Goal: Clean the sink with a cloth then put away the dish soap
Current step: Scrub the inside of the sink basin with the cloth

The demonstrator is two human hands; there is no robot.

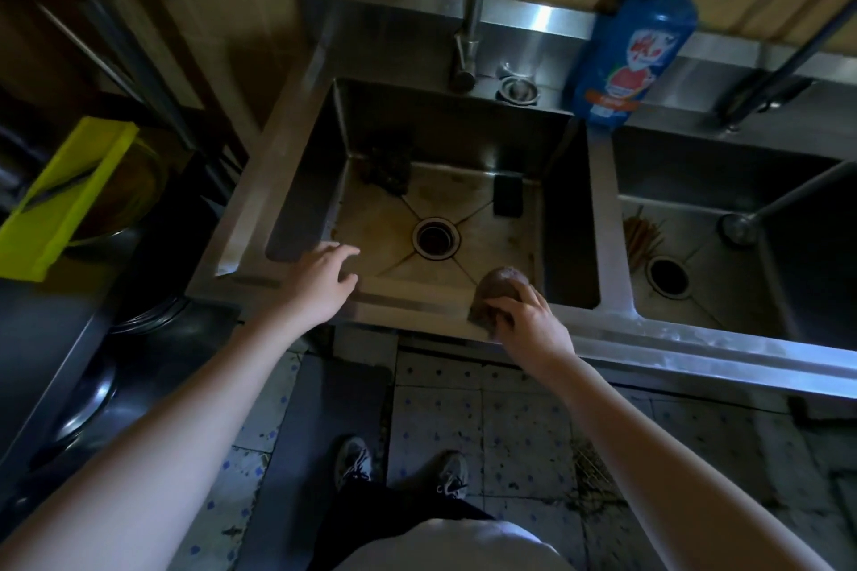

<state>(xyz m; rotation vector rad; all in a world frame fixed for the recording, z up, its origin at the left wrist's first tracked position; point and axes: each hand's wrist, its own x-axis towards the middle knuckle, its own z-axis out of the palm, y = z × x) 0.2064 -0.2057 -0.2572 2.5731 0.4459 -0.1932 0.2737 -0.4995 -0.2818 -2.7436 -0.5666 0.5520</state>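
Fingers (519, 306) of the right hand (533, 329) were curled over a brown cloth (498, 287), pressing it at the near right corner of the sink (297, 181), where the basin floor met the front rim. Just left of the drain (436, 238), the left hand (320, 278) hovered over the sink's near left corner with its fingers (341, 251) spread loosely apart, gripping nothing; whether it touched the rim could not be told. Behind the sink's far right corner, a blue dish soap bottle (633, 46) stood on the back ledge, tilted toward the wall. Inside the sink, a dark sponge (508, 195) lay at the far right of the floor and a dark wad (387, 169) sat in the far left corner. Right of the sink lay a second basin (723, 181).
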